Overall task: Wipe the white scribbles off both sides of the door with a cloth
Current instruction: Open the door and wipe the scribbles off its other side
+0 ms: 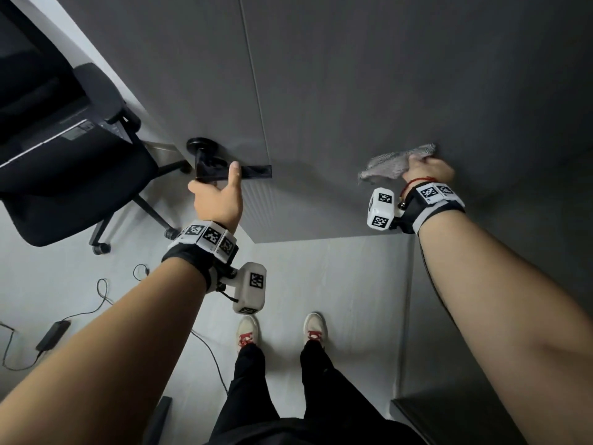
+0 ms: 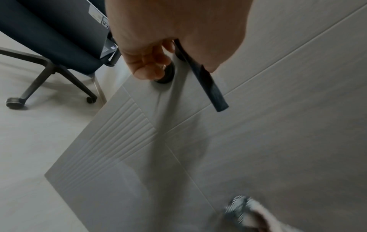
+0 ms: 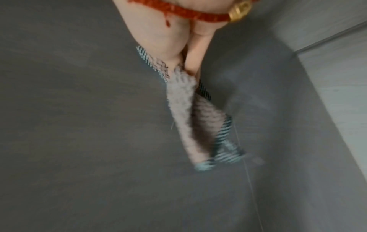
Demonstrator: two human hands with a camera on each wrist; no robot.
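Clearly the two hands split the work. The left hand (image 1: 221, 200) holds the black lever handle (image 1: 253, 171) of the grey door (image 1: 353, 91), thumb lying over the bar and the fingers curled under it near the round rose, as the left wrist view shows. That grip looks meant to steady the door, so it does not swing while pressure goes on the panel. The right hand (image 1: 428, 170) is clamped on a bunched grey striped cloth (image 1: 398, 162) and presses it against the door face, well to the right of the handle and at about the same height. One end of the cloth trails loose toward the handle side.

No white scribbles show on the part of the door in view, so this face may be nearly done, or the marks may sit under the cloth; I cannot tell which. The door's other side is hidden entirely, and its top is cut off by the frame. Both wrist views are smeared, the right one badly, so the cloth's weave and the right fingers gripping it are hard to make out.

Behind the door's edge stands a black office chair (image 1: 80, 175) with a laptop (image 1: 41, 139) on its seat; a power adapter (image 1: 53, 335) and cable lie on the pale floor (image 1: 353, 284).
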